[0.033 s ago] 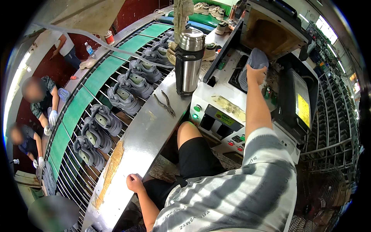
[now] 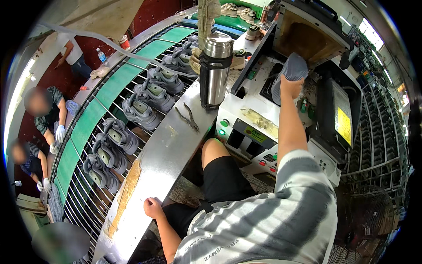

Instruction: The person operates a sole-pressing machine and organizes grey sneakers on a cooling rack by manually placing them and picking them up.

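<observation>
My right hand [image 2: 291, 87] is closed round a grey shoe [image 2: 295, 68], gripping it above the white machine's open chamber. The ribbed sole of that shoe faces partly toward me. Behind the shoe stands the raised lid [image 2: 303, 37] of the machine [image 2: 248, 103], brown inside. Another grey ribbed piece lies beside my wrist, partly hidden by the hand. My left hand [image 2: 153, 207] is curled into a fist at the edge of the metal table [image 2: 154, 174], with nothing visible in it.
Several grey shoes [image 2: 141, 112] stand on a wire roller rack beside a green belt [image 2: 105, 94]. A steel thermos [image 2: 215, 70] and pliers [image 2: 188, 119] are on the table. Gloved people [image 2: 48, 110] work at the far left. A second black lid [image 2: 336, 114] is at the right.
The shoe in my right hand has tilted, so more of its ribbed sole shows, and the right wrist has turned slightly. My left hand stays put.
</observation>
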`<state>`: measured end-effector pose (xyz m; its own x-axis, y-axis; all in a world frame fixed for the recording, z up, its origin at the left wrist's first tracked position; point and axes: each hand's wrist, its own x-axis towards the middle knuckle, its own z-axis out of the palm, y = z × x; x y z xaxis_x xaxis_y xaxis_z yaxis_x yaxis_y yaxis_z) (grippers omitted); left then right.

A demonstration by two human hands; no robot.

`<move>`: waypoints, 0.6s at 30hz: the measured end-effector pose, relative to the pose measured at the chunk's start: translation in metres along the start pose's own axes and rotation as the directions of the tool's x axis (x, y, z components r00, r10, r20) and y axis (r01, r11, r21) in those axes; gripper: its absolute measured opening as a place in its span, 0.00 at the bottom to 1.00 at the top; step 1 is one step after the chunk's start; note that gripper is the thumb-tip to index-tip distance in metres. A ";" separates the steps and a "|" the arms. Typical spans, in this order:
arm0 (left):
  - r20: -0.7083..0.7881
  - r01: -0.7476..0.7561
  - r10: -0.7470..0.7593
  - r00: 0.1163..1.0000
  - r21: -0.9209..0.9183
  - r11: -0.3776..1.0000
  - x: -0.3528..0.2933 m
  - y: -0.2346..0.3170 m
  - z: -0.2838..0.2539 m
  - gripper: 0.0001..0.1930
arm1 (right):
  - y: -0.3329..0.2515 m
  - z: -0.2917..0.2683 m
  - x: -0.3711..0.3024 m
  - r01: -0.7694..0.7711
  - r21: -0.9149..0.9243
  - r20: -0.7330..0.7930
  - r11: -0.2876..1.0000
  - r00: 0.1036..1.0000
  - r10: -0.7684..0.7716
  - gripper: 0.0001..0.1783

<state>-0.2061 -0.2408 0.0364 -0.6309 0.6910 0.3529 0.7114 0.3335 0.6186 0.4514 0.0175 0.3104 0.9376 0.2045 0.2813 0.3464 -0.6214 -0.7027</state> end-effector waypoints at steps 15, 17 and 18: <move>0.741 0.591 0.110 0.662 -0.607 0.531 0.003 0.081 0.013 0.18 | 0.095 -0.078 -0.228 -0.368 0.870 0.488 0.327 0.731 -0.476 0.33; 0.695 0.632 0.424 0.581 -0.713 0.305 0.005 0.131 -0.010 0.35 | 0.076 -0.081 -0.274 -0.531 0.817 0.531 0.225 0.541 -0.652 0.31; 0.627 0.669 0.511 0.588 -0.732 0.128 0.011 0.155 -0.025 0.41 | 0.067 -0.086 -0.297 -0.627 0.728 0.587 0.277 0.362 -0.724 0.32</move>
<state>-0.1107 -0.1974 0.1539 0.1867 0.9788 0.0840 -0.5576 0.0352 0.8294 0.1934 -0.1496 0.2356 0.1072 0.9681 0.2267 -0.4695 0.2503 -0.8467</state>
